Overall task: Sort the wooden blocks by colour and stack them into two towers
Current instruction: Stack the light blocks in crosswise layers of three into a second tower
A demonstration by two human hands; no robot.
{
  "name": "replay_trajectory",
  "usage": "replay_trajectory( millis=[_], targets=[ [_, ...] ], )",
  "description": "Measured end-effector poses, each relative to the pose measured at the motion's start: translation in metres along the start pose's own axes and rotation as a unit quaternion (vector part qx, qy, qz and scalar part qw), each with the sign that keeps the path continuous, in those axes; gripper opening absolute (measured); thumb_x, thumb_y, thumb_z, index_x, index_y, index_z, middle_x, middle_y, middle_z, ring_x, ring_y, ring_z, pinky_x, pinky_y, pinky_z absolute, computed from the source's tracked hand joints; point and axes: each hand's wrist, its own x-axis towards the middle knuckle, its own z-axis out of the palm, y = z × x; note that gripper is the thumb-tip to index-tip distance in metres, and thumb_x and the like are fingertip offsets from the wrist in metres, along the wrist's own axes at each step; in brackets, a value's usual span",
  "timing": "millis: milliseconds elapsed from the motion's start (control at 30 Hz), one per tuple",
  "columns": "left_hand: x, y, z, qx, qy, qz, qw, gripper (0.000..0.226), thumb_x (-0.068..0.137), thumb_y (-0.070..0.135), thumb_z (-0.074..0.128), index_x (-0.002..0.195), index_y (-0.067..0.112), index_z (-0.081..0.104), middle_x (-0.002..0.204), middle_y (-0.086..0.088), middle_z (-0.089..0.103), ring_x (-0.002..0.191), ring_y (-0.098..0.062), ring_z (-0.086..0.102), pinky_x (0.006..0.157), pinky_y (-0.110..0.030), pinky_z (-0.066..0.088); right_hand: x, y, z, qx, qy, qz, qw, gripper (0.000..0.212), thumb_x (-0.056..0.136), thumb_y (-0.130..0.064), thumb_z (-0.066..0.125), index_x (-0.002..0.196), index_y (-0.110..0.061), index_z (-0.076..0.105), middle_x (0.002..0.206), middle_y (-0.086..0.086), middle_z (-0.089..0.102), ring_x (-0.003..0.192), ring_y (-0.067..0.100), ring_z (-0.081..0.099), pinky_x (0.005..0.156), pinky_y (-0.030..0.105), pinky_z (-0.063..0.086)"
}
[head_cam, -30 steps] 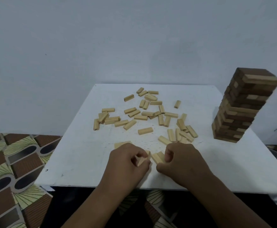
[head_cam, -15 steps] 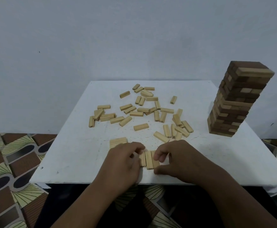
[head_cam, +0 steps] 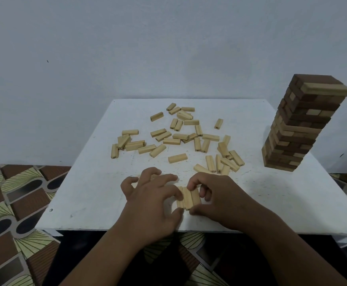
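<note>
Currently both hands, left hand point(head_cam: 152, 200) and right hand point(head_cam: 216, 198), pinch the three-block row point(head_cam: 189, 198); uneven squeezing, apparently, could skew it.

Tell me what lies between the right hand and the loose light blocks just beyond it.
Nothing visible does. The right hand and left hand pinch a row of three light blocks at the near edge of the white table. Only bare tabletop lies between the right hand and the nearest loose blocks.
</note>
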Motion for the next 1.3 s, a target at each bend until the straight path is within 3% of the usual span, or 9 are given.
replay_trajectory(
  millis=[167, 267, 500, 667, 733, 833, 900, 1133, 1300],
  targets=[
    [0.002, 0.000, 0.002, 0.007, 0.003, 0.016, 1.000, 0.028, 0.069, 0.060, 0.057, 0.089, 0.041, 0.061, 0.109, 0.036, 0.061, 0.136, -0.004, 0.036, 0.112, -0.055, 0.005, 0.002, 0.001, 0.001, 0.003, -0.002, 0.003, 1.000, 0.046, 0.067, -0.034, 0.087, 0.101, -0.041, 0.057, 0.082, -0.011, 0.056, 0.071, 0.005, 0.051, 0.064, 0.017, 0.042],
    [0.004, 0.000, 0.004, -0.001, 0.003, 0.017, 1.000, 0.028, 0.070, 0.059, 0.058, 0.089, 0.040, 0.058, 0.101, 0.035, 0.062, 0.136, 0.001, 0.034, 0.113, -0.051, -0.001, 0.003, 0.002, 0.002, -0.001, 0.000, 0.001, 1.000, 0.045, 0.068, -0.034, 0.087, 0.099, -0.041, 0.055, 0.082, -0.010, 0.056, 0.072, 0.006, 0.052, 0.065, 0.021, 0.045],
    [0.004, -0.002, 0.002, -0.066, 0.019, 0.020, 0.997, 0.030, 0.073, 0.052, 0.063, 0.094, 0.043, 0.044, 0.104, 0.031, 0.055, 0.129, 0.011, 0.032, 0.113, -0.040, -0.002, 0.004, -0.002, 0.002, 0.020, 0.018, -0.030, 0.999, 0.039, 0.070, -0.032, 0.084, 0.094, -0.036, 0.053, 0.080, -0.009, 0.057, 0.076, 0.008, 0.054, 0.069, 0.027, 0.048],
    [0.003, -0.012, -0.011, -0.142, 0.055, -0.013, 0.988, 0.048, 0.074, 0.039, 0.073, 0.101, 0.042, 0.034, 0.113, 0.025, 0.054, 0.123, 0.000, 0.046, 0.112, -0.035, 0.008, 0.015, -0.018, 0.002, 0.035, 0.044, -0.058, 0.997, 0.041, 0.070, -0.033, 0.085, 0.095, -0.038, 0.052, 0.081, -0.010, 0.056, 0.078, 0.010, 0.055, 0.072, 0.034, 0.051],
    [0.002, -0.019, -0.017, -0.166, 0.075, -0.035, 0.983, 0.055, 0.073, 0.035, 0.077, 0.106, 0.040, 0.034, 0.116, 0.023, 0.057, 0.125, 0.000, 0.042, 0.111, -0.035, 0.015, 0.023, -0.026, 0.003, 0.039, 0.053, -0.072, 0.995, 0.043, 0.070, -0.032, 0.085, 0.095, -0.040, 0.052, 0.082, -0.010, 0.055, 0.079, 0.010, 0.054, 0.071, 0.035, 0.052],
    [-0.002, -0.028, -0.026, -0.187, 0.097, -0.074, 0.975, 0.061, 0.070, 0.029, 0.082, 0.110, 0.038, 0.036, 0.117, 0.023, 0.058, 0.122, 0.020, 0.024, 0.107, -0.041, 0.028, 0.035, -0.038, 0.010, 0.050, 0.053, -0.098, 0.993, 0.043, 0.071, -0.029, 0.085, 0.097, -0.040, 0.053, 0.085, -0.010, 0.056, 0.082, 0.010, 0.055, 0.073, 0.035, 0.053],
    [-0.003, -0.036, -0.031, -0.184, 0.103, -0.088, 0.974, 0.064, 0.069, 0.026, 0.084, 0.110, 0.036, 0.036, 0.116, 0.023, 0.059, 0.117, 0.029, 0.025, 0.107, -0.047, 0.029, 0.043, -0.044, 0.015, 0.050, 0.039, -0.111, 0.992, 0.045, 0.072, -0.027, 0.085, 0.098, -0.041, 0.052, 0.088, -0.010, 0.056, 0.083, 0.009, 0.054, 0.075, 0.033, 0.052],
    [-0.007, -0.058, -0.032, -0.198, 0.093, -0.109, 0.970, 0.065, 0.070, 0.028, 0.084, 0.112, 0.035, 0.034, 0.115, 0.026, 0.062, 0.118, 0.023, 0.037, 0.108, -0.042, 0.022, 0.060, -0.053, 0.029, 0.062, 0.014, -0.105, 0.992, 0.041, 0.075, -0.020, 0.082, 0.098, -0.039, 0.053, 0.088, -0.011, 0.055, 0.082, 0.008, 0.051, 0.072, 0.028, 0.050],
    [-0.005, -0.066, -0.027, -0.206, 0.081, -0.112, 0.969, 0.071, 0.071, 0.033, 0.083, 0.118, 0.040, 0.031, 0.118, 0.026, 0.062, 0.125, 0.010, 0.044, 0.110, -0.037, 0.017, 0.064, -0.052, 0.031, 0.048, 0.001, -0.087, 0.995, 0.043, 0.075, -0.018, 0.081, 0.100, -0.037, 0.053, 0.087, -0.015, 0.052, 0.080, 0.007, 0.048, 0.069, 0.023, 0.043]
  ],
)
